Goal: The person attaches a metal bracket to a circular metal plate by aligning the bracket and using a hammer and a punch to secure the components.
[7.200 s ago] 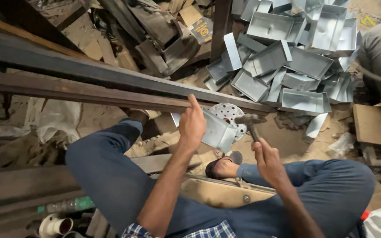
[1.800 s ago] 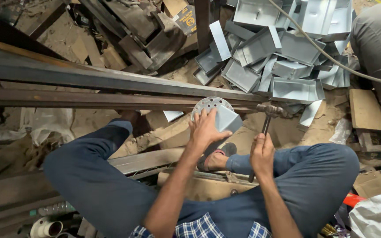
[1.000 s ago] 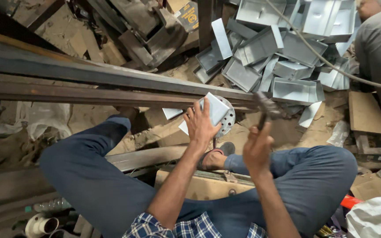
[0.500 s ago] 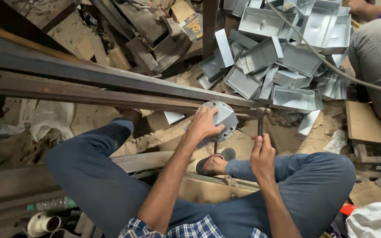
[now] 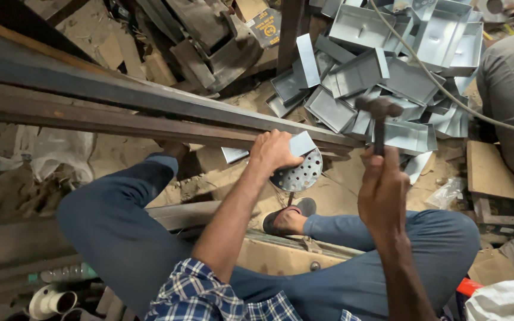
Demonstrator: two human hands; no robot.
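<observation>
Two hands are occupied: the left hand (image 5: 273, 150) is clenched around a grey perforated sheet-metal box (image 5: 300, 166) pressed against the rusty steel rail (image 5: 150, 122); the right hand (image 5: 383, 189) is wrapped around a raised dark-headed hammer (image 5: 379, 116). Light, stiff, sharp-edged metal; best held by its folded rim.

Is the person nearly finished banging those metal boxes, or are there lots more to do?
A big pile of folded grey metal trays already lies on the floor behind the beam. Right now the left hand presses a perforated metal piece against the steel beam, and the right hand holds a hammer raised. This piece is not yet hammered. How many pieces remain cannot be told.
</observation>
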